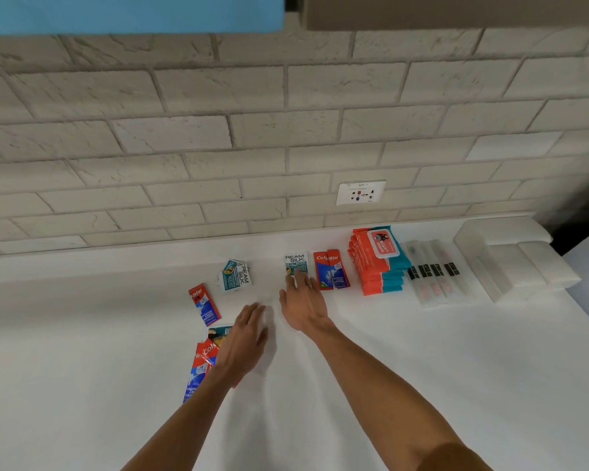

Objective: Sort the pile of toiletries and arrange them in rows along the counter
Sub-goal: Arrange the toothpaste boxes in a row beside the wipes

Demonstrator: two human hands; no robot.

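Reaching forward over the white counter (405,368), the right hand (303,302) has its fingers straight and a little spread, and its fingertips touch the lower edge of a Cream Silk sachet (296,261); the hand is open and only rests on the sachet. This sachet lies flat near the back wall, at the left end of a row. Just beside it on the right are two red Colgate sachets (331,270), side by side. Next to them stands a stack of wipes packs (378,266) in orange and teal. After it come several wrapped toothbrushes (434,275), laid parallel, and at the far right some white blocks (514,263), which I cannot identify. The left hand (244,338) is also open, with relaxed fingers that hold nothing, low over the counter and to the left of the right hand. It covers part of a small heap of Colgate sachets (198,368), where one teal sachet (220,334) also shows. Farther back on the left, apart from the row, lie one tilted Colgate sachet (204,304) and a few loose Cream Silk sachets (236,275), one over another. On the brick wall (184,130) above the row there is a white socket (361,192).
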